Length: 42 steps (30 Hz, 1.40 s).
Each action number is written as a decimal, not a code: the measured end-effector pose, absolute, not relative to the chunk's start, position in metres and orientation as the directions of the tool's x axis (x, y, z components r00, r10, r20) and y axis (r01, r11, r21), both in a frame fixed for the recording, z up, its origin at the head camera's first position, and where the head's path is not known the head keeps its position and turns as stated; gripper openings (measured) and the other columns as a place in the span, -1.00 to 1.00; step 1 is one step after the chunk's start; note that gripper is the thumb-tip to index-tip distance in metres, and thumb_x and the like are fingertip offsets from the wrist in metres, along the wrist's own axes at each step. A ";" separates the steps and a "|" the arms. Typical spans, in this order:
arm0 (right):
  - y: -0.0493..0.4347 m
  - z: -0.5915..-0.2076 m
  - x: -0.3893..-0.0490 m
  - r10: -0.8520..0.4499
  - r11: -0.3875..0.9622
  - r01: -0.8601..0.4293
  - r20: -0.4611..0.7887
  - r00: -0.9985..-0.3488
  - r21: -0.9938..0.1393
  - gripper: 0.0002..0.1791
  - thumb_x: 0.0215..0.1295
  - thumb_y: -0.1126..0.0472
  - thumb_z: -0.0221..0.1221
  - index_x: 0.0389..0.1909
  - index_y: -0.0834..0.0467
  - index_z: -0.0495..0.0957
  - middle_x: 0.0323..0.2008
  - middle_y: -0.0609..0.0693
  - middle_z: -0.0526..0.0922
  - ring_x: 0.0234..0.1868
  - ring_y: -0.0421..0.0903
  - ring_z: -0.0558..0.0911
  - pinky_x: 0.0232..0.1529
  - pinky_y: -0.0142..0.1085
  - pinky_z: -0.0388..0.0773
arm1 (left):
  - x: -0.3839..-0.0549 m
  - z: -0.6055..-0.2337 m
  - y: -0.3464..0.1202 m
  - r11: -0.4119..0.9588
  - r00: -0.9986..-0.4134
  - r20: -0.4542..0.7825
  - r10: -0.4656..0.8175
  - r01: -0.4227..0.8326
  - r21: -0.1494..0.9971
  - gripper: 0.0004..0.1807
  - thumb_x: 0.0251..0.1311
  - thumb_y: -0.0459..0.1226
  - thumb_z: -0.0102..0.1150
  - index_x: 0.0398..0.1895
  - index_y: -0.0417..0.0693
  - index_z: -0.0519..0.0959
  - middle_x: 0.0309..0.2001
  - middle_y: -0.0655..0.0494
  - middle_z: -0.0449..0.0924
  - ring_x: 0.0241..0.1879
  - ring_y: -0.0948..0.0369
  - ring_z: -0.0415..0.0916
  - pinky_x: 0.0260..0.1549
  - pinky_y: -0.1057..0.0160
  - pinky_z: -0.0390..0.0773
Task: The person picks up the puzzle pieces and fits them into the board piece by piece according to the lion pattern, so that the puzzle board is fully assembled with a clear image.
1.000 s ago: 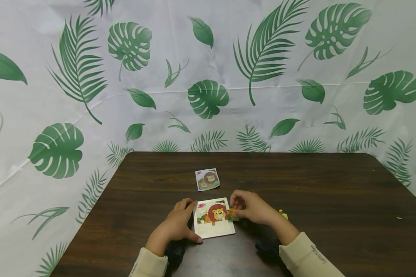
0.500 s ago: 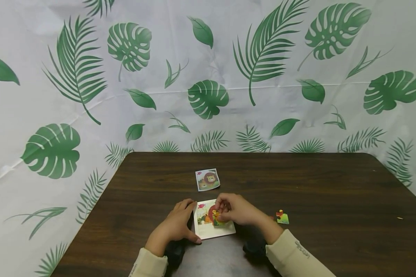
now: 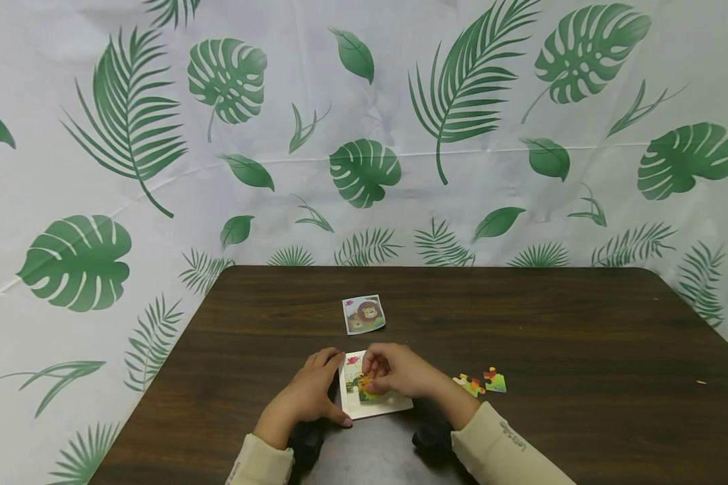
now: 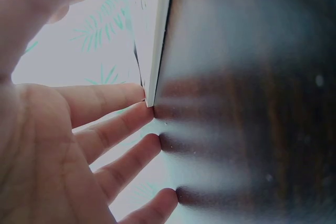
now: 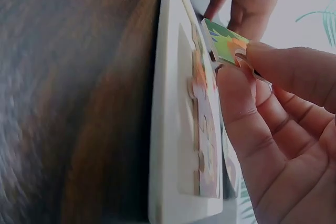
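A white-framed jigsaw board (image 3: 383,409) lies on the dark table, partly filled with pieces of a lion picture. My left hand (image 3: 306,393) rests along its left side, with straight fingers at the far left corner and the thumb at the near one; in the left wrist view its fingertips (image 4: 137,93) touch the board's edge. Over the board my right hand (image 3: 403,370) pinches a green and orange puzzle piece (image 5: 224,43) between thumb and forefinger. That piece looks tilted in the right wrist view. My right fingers hide part of the assembled picture.
Right of the board lie loose puzzle pieces, one orange-red (image 3: 472,386) and one green-yellow (image 3: 495,382). A small lion picture card (image 3: 364,314) lies beyond the board. Behind the wood-grain table (image 3: 558,323) hangs a leaf-patterned cloth (image 3: 394,87).
My right hand has carried the puzzle piece leftward from the board's right edge to over its left-middle part. The loose pieces at right have come into view. My left hand has stayed put.
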State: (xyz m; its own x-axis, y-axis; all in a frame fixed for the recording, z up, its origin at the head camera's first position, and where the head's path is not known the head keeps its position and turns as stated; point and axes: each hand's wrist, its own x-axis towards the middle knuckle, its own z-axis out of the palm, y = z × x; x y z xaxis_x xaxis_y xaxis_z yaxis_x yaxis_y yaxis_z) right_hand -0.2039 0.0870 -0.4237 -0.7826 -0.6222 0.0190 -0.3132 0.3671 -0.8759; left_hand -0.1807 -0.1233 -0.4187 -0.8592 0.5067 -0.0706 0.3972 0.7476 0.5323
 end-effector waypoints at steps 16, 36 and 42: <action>0.072 -0.427 -0.199 -0.610 0.381 -0.314 0.018 -0.792 -0.870 -0.77 -0.06 0.49 0.30 -0.41 0.23 0.48 -0.54 -0.09 0.48 -0.49 -0.21 0.47 -0.46 -0.41 0.41 | -0.180 -0.419 -0.123 0.744 -0.861 -0.049 0.506 0.407 0.530 0.13 -0.43 -0.05 0.58 0.27 -0.36 0.22 0.23 -0.21 0.15 0.23 -0.19 0.04 0.05 -0.24 0.18; 0.061 -0.430 -0.191 -0.543 0.486 -0.399 0.090 -0.835 -0.778 -0.79 -0.15 0.49 0.33 -0.51 0.25 0.49 -0.64 -0.13 0.43 -0.58 -0.30 0.40 -0.54 -0.44 0.36 | -0.180 -0.418 -0.123 0.748 -0.864 -0.038 0.503 0.412 0.521 0.12 -0.45 -0.05 0.58 0.24 -0.37 0.25 0.20 -0.22 0.18 0.21 -0.19 0.08 0.03 -0.24 0.20; 0.059 -0.431 -0.191 -0.537 0.509 -0.417 0.101 -0.838 -0.753 -0.78 -0.16 0.49 0.33 -0.54 0.23 0.48 -0.67 -0.15 0.40 -0.62 -0.33 0.37 -0.58 -0.45 0.34 | -0.180 -0.418 -0.122 0.747 -0.864 -0.030 0.503 0.418 0.517 0.12 -0.46 -0.06 0.59 0.24 -0.37 0.25 0.19 -0.22 0.19 0.21 -0.20 0.08 0.03 -0.25 0.19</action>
State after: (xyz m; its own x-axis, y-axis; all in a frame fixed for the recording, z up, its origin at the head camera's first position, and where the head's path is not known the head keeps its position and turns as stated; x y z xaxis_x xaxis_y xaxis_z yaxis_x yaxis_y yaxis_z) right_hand -0.1906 0.0586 -0.4309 -0.8377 -0.5368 0.1009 -0.4169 0.5091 -0.7530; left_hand -0.1802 -0.1224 -0.4184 -0.8637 0.5032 -0.0298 0.4176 0.7474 0.5168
